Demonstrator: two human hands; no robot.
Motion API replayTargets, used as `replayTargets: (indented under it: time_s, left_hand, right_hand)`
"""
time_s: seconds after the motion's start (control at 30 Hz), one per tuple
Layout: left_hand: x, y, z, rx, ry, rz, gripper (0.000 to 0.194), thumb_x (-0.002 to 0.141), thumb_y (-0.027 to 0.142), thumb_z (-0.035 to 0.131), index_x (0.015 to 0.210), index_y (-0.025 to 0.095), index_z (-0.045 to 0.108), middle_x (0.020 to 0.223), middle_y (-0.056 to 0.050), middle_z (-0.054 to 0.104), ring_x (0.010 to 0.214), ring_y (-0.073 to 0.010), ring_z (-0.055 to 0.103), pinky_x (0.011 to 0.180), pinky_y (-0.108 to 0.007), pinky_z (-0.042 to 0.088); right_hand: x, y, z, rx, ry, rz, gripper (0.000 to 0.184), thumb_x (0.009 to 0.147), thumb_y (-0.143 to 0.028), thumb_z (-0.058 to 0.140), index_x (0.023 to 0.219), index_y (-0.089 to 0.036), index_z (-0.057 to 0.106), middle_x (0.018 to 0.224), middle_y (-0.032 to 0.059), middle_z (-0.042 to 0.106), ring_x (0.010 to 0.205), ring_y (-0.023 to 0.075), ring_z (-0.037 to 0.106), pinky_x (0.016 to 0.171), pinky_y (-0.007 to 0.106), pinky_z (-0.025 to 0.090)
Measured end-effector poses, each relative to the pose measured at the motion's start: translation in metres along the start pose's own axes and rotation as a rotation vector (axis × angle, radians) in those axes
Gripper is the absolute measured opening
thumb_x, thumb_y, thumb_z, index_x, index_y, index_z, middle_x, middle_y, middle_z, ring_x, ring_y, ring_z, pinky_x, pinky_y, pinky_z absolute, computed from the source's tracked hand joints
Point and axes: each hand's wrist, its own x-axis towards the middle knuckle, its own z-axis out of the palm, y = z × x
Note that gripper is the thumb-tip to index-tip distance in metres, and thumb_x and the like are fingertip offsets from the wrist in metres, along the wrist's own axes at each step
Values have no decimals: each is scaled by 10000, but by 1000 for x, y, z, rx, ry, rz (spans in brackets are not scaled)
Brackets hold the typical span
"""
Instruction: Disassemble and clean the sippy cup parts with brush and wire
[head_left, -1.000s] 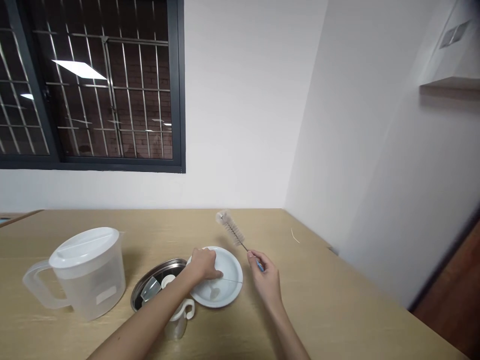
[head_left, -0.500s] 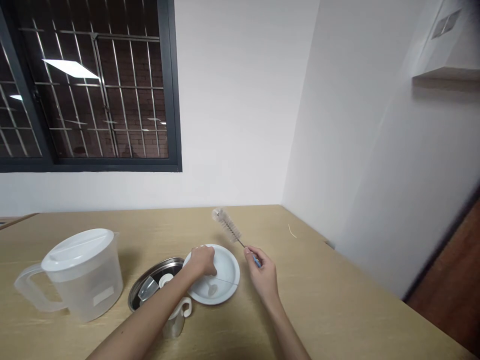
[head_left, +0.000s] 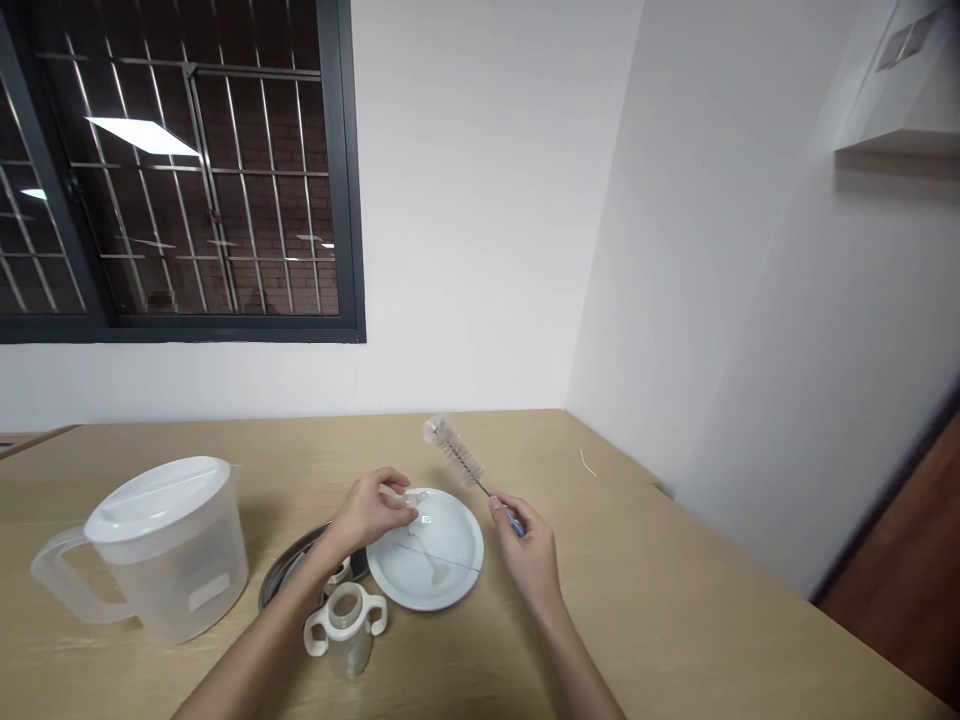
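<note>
My right hand (head_left: 527, 535) is closed around the blue handle of a bottle brush (head_left: 457, 455), whose pale bristles point up and to the left. At the left rim of a white plate (head_left: 469, 590), my left hand (head_left: 373, 512) has its thumb and fingers apart. A small translucent piece (head_left: 414, 497) lies by its fingertips, its kind unclear. On the plate there is a spoon-shaped translucent thing (head_left: 439, 573) and a thin line across it. Below my left wrist stands a clear baby bottle (head_left: 352, 655) with a white two-handled collar and an open top.
An oval metal tray (head_left: 271, 582) with small parts in it is partly hidden behind my left forearm. A translucent lidded pitcher (head_left: 176, 560) stands at the left of the wooden table (head_left: 675, 610). One thin pale strand (head_left: 587, 462) lies at the back right.
My left hand has moved left from over the plate to its rim, and its fingers have spread. The bottle's collar shows more fully. My right hand holds the brush almost still.
</note>
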Motion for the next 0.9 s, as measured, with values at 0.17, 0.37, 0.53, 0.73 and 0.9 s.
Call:
replayTargets:
  time_s: [0.17, 0.37, 0.53, 0.73, 0.9]
  left_hand:
    - [-44, -26, -28, -472, 83, -30, 511, 642, 374, 806, 1061, 168, 597, 1009, -62, 685, 732, -164, 703, 673, -279, 568]
    - [-60, -61, -34, -661, 240, 19, 537, 595, 316, 864, 1030, 167, 587, 815, -21, 687, 776, -183, 697, 777, -331, 586]
    - [-63, -75, -32, -477, 339, 35, 489, 624, 325, 834, 1030, 166, 613, 902, -59, 703, 824, -205, 692, 760, -350, 604]
    - [-68, -84, -26, -350, 359, 57, 499, 675, 349, 790, 1092, 180, 574, 977, -64, 689, 853, -198, 678, 802, -362, 596]
    - [-70, -84, -19, -322, 386, 58, 518, 677, 260, 753, 1139, 176, 536, 1014, -77, 690, 886, -202, 676, 841, -372, 571]
  right_hand:
    - [-5, -10, 2, 7, -56, -35, 426, 797, -545, 657, 885, -140, 757, 915, 137, 768, 856, 274, 709, 744, 337, 569]
    - [-13, -16, 4, 1, -250, -85, 395, 833, -520, 646, 919, -150, 758, 924, 130, 765, 854, 268, 707, 718, 309, 562]
    - [-19, -15, 8, -40, -344, -107, 360, 848, -502, 643, 936, -175, 767, 897, 107, 767, 811, 252, 707, 684, 292, 556]
    - [-23, -13, 12, -53, -408, -117, 312, 855, -466, 649, 935, -192, 773, 957, 103, 771, 878, 259, 717, 744, 299, 568]
    - [-29, -10, 16, -94, -487, -163, 263, 866, -416, 645, 953, -203, 773, 939, 89, 771, 841, 245, 718, 731, 295, 569]
